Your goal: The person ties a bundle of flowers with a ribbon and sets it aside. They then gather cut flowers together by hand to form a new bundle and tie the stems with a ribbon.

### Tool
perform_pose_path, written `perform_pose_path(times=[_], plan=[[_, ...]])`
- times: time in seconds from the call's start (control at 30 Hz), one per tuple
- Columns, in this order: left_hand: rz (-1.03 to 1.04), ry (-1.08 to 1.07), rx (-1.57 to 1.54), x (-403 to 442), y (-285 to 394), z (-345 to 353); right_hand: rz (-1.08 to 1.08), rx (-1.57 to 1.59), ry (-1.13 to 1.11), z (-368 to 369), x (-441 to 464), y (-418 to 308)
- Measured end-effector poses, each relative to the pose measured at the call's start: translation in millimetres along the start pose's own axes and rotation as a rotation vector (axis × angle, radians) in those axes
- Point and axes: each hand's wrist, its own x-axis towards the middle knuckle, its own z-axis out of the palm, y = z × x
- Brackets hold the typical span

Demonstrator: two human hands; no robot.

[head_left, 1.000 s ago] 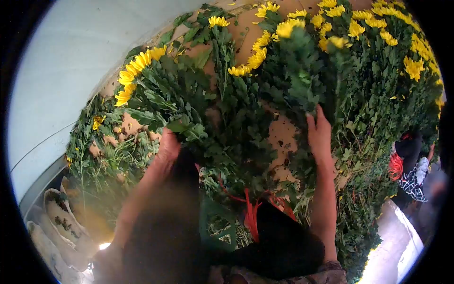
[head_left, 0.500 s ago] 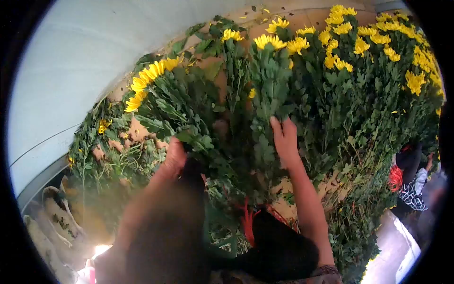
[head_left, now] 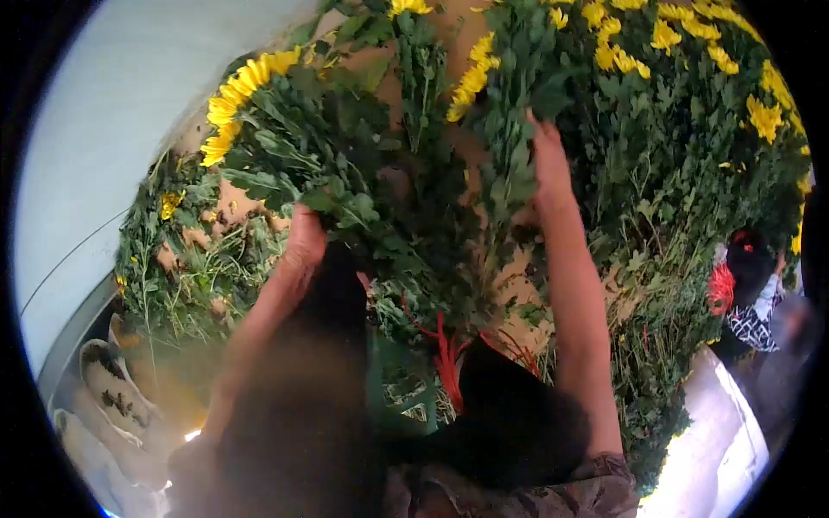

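My left hand (head_left: 306,237) is closed round the stems of a bunch of yellow flowers (head_left: 244,91), whose blooms fan out to the upper left. Green leaves hide part of its fingers. Farther right, my right hand (head_left: 549,154) reaches up among leafy stems (head_left: 511,112); leaves cover its fingertips, and what they hold, if anything, is hidden. Between the hands lie more leafy stems on a brown surface. Red strands (head_left: 448,358) hang near my dark-clothed knees.
Many yellow flowers (head_left: 665,36) with long stems fill the right side. A pale wall (head_left: 129,112) curves along the left. At the far right sits another person (head_left: 760,319) beside red strands (head_left: 721,289). Shoes (head_left: 112,388) lie lower left.
My right hand moved left with a flower stem, then reached farther up among the leaves. My left hand keeps its bunch, and the view has shifted a little.
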Motion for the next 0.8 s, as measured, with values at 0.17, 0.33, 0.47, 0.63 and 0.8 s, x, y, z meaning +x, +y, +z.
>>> perform_pose_path(times=[0.17, 0.33, 0.47, 0.63, 0.8], plan=[[-0.222, 0.096, -0.433, -9.9, 21.9, 19.9, -0.197, -0.19, -0.062, 9.1, 3.9, -31.3], [-0.198, 0.049, -0.439, -9.9, 16.4, 18.7, -0.647, -0.868, 0.007, 45.4, 15.8, 25.0], [-0.281, -0.016, -0.48, -3.9, 15.6, 11.0, -0.447, -0.963, -0.021, 81.2, 14.7, 34.7], [-0.21, 0.01, -0.435, -10.5, 17.5, 19.6, -0.567, -1.14, -0.03, 95.2, 4.1, 44.7], [-0.147, -0.044, -0.39, -7.6, 9.4, 23.7, -0.399, -0.913, -0.249, 87.1, 0.4, 34.1]])
